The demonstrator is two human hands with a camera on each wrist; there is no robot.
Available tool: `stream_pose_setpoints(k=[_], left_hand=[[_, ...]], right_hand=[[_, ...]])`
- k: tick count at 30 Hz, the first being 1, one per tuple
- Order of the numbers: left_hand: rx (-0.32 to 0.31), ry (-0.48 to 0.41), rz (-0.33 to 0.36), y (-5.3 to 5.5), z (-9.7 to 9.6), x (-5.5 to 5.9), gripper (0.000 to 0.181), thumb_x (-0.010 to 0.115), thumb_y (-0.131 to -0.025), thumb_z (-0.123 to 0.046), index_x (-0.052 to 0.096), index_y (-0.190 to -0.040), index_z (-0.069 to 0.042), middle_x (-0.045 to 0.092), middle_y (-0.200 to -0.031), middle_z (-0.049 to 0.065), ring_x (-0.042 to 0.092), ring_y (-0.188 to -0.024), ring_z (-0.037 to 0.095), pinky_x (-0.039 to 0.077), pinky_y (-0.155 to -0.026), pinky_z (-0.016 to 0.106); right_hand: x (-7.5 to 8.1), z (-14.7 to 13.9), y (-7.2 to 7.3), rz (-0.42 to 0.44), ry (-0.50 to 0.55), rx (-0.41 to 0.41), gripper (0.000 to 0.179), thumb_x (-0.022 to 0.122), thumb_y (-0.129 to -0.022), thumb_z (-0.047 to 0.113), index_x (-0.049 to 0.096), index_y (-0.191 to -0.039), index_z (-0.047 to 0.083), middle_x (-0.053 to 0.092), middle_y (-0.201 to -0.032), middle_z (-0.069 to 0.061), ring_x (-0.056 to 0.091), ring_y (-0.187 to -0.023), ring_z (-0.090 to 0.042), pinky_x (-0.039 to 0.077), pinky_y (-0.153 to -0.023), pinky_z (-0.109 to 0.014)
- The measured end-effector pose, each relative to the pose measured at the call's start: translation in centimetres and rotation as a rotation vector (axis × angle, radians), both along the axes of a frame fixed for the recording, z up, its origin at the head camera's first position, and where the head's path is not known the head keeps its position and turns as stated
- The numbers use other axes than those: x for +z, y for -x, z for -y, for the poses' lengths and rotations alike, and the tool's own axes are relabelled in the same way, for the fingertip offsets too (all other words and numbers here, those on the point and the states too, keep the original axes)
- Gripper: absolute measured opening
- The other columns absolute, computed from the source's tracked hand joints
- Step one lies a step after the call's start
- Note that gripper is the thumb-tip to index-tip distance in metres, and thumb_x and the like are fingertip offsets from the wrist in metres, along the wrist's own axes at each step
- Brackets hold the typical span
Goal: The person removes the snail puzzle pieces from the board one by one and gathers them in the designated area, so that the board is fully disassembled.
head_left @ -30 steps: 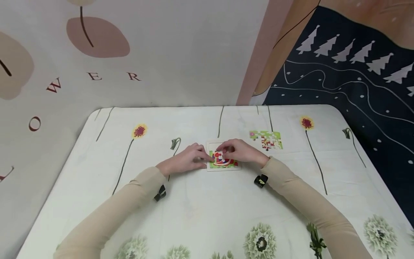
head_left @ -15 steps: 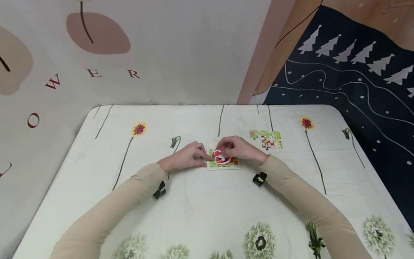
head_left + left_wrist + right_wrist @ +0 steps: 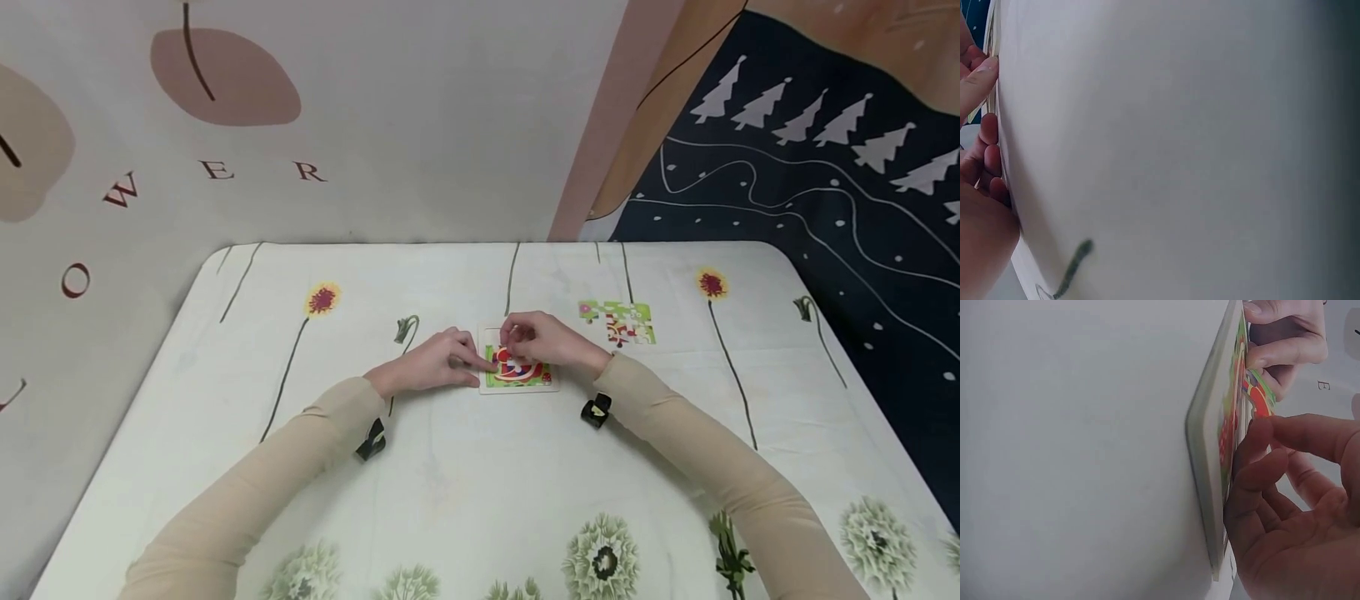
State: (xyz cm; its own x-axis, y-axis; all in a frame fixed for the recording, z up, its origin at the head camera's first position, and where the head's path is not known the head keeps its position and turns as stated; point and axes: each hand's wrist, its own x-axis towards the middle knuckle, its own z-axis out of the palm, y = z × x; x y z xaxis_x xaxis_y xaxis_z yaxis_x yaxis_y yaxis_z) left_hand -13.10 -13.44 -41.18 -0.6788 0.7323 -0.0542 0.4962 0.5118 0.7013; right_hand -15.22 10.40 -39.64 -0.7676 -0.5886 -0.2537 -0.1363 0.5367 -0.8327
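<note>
- Right hand (image 3: 553, 340) pinches a puzzle piece (image 3: 1260, 401).
- Left hand (image 3: 438, 362), fingers out, touches the board's (image 3: 1205, 434) left edge.
- Bottom looks done; loose pieces (image 3: 639, 318) toward the counter's (image 3: 480, 483) far edge remain.

Two hands (image 3: 435, 362) (image 3: 551, 340), two sleeves (image 3: 258, 479) (image 3: 720, 454), two wrist devices (image 3: 371, 441) (image 3: 597, 410), one puzzle board (image 3: 1210, 419), one puzzle-piece cluster (image 3: 636, 320)

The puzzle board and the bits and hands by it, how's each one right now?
Puzzle board: lying flat, partly filled
Raised piece: tilted, pinched
Loose pieces: lying flat, close together
Left hand: index finger stretched onto the puzzle board
Right hand: pinching the raised piece
</note>
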Motion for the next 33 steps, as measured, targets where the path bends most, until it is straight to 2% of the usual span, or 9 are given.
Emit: stream_pose_setpoints(k=[7,15,24,33], left_hand=[[0.003,-0.008,0.03,0.1,0.1,0.1,0.029,0.079,-0.084,-0.016,0.077,-0.113,-0.014,0.063,-0.093,0.001,0.042,-0.085,0.014,0.033,-0.078,0.027],[-0.009,-0.012,0.007,0.2,0.1,-0.1,0.029,0.08,-0.083,-0.017,0.078,-0.112,-0.015,0.063,-0.092,0.0,0.043,-0.085,0.012,0.033,-0.079,0.027],[-0.011,-0.009,0.012,0.1,0.1,0.2,0.029,0.08,-0.084,-0.017,0.078,-0.113,-0.015,0.063,-0.092,0.0,0.042,-0.085,0.013,0.033,-0.079,0.027],[-0.004,0.004,0.029,0.0,-0.1,0.3,0.03,0.08,-0.084,-0.017,0.077,-0.114,-0.015,0.062,-0.091,0.001,0.04,-0.084,0.013,0.031,-0.077,0.026]], right_hand=[[0.0,0.2,0.2,0.04,0.008,0.001,0.014,0.055,-0.094,0.0,0.062,-0.106,0.003,0.066,-0.095,-0.014,0.055,-0.07,-0.014,0.045,-0.062,-0.024],[0.3,0.2,0.3,0.097,0.023,-0.076,0.013,0.055,-0.097,0.002,0.061,-0.109,0.002,0.068,-0.095,-0.014,0.054,-0.068,-0.014,0.041,-0.058,-0.024],[0.6,-1.0,0.0,0.074,0.009,-0.103,0.013,0.057,-0.096,0.005,0.062,-0.108,0.003,0.069,-0.103,-0.015,0.058,-0.078,-0.016,0.044,-0.063,-0.025],[0.9,-3.1,-0.3,0.013,0.014,-0.11,0.014,0.059,-0.096,0.006,0.063,-0.108,0.002,0.069,-0.103,-0.016,0.061,-0.085,-0.018,0.047,-0.073,-0.028]])
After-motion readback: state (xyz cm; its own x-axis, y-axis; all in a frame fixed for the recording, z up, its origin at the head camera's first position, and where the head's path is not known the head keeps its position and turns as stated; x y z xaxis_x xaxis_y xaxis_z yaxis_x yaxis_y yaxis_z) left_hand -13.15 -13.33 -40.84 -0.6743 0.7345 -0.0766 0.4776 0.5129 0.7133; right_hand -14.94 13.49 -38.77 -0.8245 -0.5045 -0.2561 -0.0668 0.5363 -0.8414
